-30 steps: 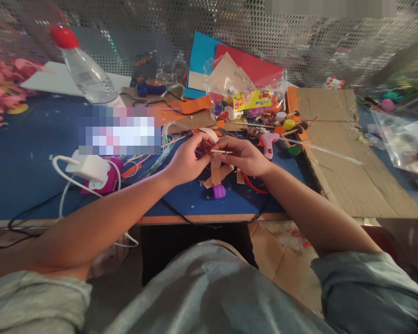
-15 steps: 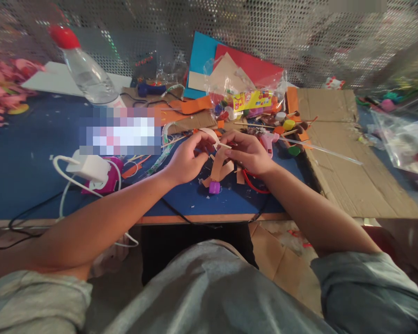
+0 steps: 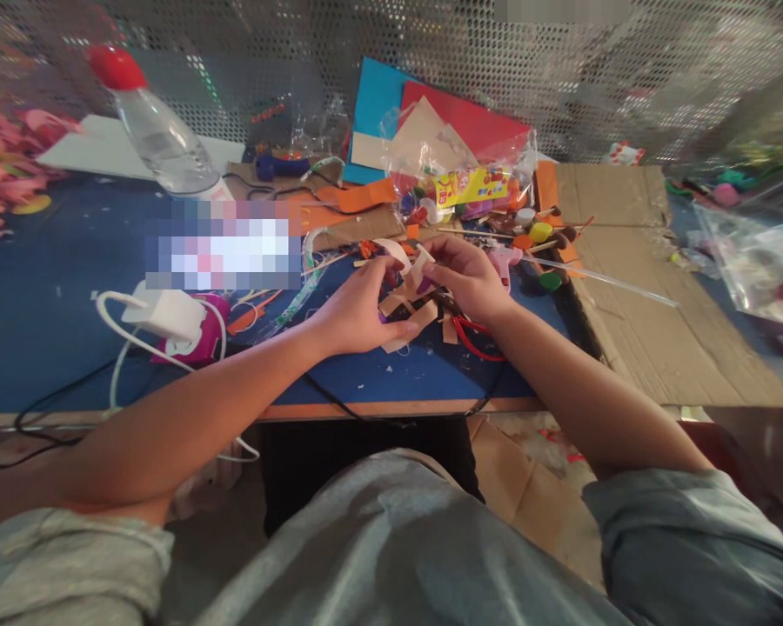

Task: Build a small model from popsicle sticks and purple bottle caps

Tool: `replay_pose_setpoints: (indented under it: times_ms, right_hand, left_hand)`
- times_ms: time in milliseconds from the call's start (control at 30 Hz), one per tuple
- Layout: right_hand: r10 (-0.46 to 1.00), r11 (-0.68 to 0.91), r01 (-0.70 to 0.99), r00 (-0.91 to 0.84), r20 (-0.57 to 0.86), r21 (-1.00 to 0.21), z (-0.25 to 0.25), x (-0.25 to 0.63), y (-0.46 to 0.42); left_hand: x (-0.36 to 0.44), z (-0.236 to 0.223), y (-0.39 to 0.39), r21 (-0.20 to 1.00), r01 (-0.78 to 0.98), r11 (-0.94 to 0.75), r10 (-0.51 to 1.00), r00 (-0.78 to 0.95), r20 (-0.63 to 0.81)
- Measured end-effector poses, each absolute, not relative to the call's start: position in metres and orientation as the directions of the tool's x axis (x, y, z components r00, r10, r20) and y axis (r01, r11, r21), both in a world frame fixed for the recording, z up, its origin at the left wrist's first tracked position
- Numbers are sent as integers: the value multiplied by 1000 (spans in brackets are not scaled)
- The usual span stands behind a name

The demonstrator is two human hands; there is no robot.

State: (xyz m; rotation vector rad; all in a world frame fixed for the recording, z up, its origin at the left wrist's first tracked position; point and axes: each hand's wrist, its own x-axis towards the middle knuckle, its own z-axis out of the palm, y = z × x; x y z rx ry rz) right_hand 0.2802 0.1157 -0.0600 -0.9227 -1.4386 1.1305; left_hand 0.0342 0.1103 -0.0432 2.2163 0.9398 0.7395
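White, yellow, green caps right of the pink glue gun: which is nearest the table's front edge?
The green cap; the yellow cap and white cap both sit farther back, toward the mesh.

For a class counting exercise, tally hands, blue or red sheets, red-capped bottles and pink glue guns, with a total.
Left hand and right hand: 2
Blue sheet and red sheet: 2
Red-capped bottle: 1
Pink glue gun: 1
Total: 6

We pinch tan strip (image 3: 424, 258) in right grip (image 3: 445, 263) over blue surface (image 3: 52, 296); left grip (image 3: 395, 300), thumb spread, beside tan scraps (image 3: 426, 314); pink glue gun (image 3: 506, 259) near right grip, red-capped bottle (image 3: 173, 149) at left.
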Motion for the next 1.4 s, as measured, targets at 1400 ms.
replay_pose_setpoints:
  times_ms: [1400]
  right_hand:
    - [927,375,238,-123,355,-896,-52,284,111]
  left_hand:
    - [28,-54,126,684,316,-658,742,431,514]
